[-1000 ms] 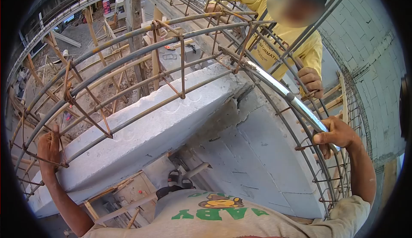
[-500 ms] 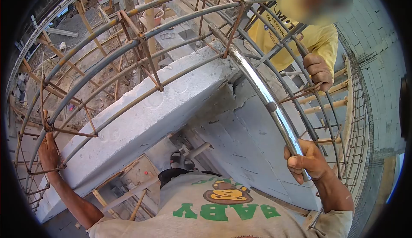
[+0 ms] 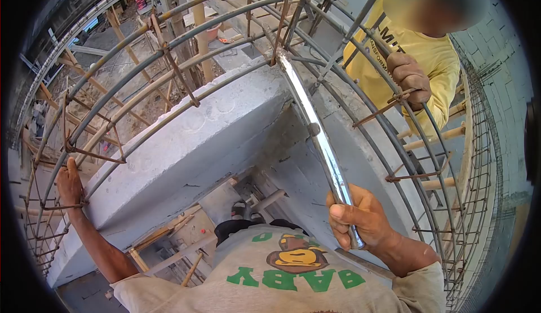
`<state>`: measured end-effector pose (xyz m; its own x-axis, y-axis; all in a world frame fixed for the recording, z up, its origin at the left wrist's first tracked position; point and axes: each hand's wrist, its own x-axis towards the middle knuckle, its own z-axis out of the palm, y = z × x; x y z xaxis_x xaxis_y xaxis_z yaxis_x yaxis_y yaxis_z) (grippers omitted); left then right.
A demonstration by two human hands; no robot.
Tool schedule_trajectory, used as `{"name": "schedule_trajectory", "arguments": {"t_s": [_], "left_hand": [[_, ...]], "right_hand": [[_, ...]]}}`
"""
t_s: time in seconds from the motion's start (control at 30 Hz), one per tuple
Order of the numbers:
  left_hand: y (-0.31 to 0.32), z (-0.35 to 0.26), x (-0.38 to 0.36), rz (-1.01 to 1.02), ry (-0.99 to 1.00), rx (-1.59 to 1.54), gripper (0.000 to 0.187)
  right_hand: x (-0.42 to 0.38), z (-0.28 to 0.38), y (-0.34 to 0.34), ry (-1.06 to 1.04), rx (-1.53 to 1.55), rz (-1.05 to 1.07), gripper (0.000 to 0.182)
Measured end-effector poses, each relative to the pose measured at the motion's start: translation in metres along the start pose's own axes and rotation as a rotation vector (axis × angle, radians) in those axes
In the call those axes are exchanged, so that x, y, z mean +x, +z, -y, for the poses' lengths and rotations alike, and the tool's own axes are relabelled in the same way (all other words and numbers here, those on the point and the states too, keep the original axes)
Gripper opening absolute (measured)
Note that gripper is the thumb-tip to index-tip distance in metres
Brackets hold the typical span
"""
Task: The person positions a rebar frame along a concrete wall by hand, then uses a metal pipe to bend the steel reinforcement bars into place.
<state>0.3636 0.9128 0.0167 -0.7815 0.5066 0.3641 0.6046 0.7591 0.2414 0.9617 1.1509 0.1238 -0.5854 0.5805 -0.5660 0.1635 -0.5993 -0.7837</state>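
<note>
My right hand (image 3: pixel 360 217) is wrapped around the lower end of a shiny metal bar (image 3: pixel 322 138). The bar slants up and left, its far end among the rusty stirrups (image 3: pixel 280 28) of a rebar cage; whether it hooks onto one is hard to make out. At the left, my left hand (image 3: pixel 70 184) has its fingers around a rebar (image 3: pixel 56 172) of the cage, just under a tied stirrup. Long rebars (image 3: pixel 220 26) curve across the view above a concrete beam (image 3: pixel 186 107).
Across the cage, a person in a yellow shirt (image 3: pixel 434 65) grips a rebar with one hand (image 3: pixel 409 79). A grey block wall (image 3: pixel 501 82) rises at the right. Wooden props (image 3: pixel 121 36) stand beyond the beam. Below me are planks (image 3: pixel 169 228) and my feet.
My right hand and the lower end of the metal bar have swung left. My left hand keeps its hold on the rebar. The whole view has shifted slightly.
</note>
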Motion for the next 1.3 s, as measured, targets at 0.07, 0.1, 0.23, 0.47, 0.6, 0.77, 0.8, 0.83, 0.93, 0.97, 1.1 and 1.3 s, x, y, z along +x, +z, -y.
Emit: {"name": "schedule_trajectory", "arguments": {"t_s": [0.07, 0.1, 0.23, 0.47, 0.6, 0.77, 0.8, 0.83, 0.93, 0.97, 1.1, 1.3], "left_hand": [[0.005, 0.008, 0.002, -0.017, 0.036, 0.005, 0.065], [0.004, 0.004, 0.002, 0.022, -0.012, 0.013, 0.065], [-0.014, -0.022, -0.014, 0.076, -0.147, 0.014, 0.068], [-0.031, -0.051, -0.014, 0.171, -0.190, -0.017, 0.073], [-0.034, -0.040, -0.026, 0.052, -0.065, -0.408, 0.063], [-0.036, -0.036, -0.033, 0.083, -0.053, -0.505, 0.065], [-0.043, -0.038, -0.030, 0.120, -0.052, -0.491, 0.065], [-0.045, -0.039, -0.029, 0.167, -0.053, -0.475, 0.065], [-0.036, -0.045, -0.036, 0.051, 0.002, -0.476, 0.067], [-0.035, -0.043, -0.037, 0.065, -0.006, -0.431, 0.067], [-0.023, -0.041, -0.031, 0.052, -0.103, -0.333, 0.073], [-0.008, -0.024, -0.023, -0.001, -0.062, -0.370, 0.075]], "right_hand": [[0.001, 0.000, -0.001, 0.007, 0.017, -0.020, 0.033], [0.002, 0.001, -0.004, 0.017, -0.025, -0.037, 0.033], [-0.005, 0.008, -0.020, 0.008, -0.149, -0.068, 0.034], [-0.021, 0.041, -0.024, -0.053, -0.548, -0.173, 0.035], [-0.021, 0.039, -0.033, -0.190, -0.440, -0.149, 0.036], [-0.024, 0.042, -0.041, -0.274, -0.477, -0.184, 0.037], [-0.025, 0.048, -0.042, -0.287, -0.490, -0.183, 0.037], [-0.026, 0.051, -0.044, -0.290, -0.503, -0.185, 0.037], [-0.024, 0.051, -0.056, -0.304, -0.453, -0.183, 0.036], [-0.023, 0.052, -0.056, -0.303, -0.459, -0.172, 0.036], [-0.016, 0.030, -0.056, -0.255, -0.350, -0.105, 0.032], [-0.013, 0.022, -0.058, -0.186, -0.129, 0.038, 0.027]]}}
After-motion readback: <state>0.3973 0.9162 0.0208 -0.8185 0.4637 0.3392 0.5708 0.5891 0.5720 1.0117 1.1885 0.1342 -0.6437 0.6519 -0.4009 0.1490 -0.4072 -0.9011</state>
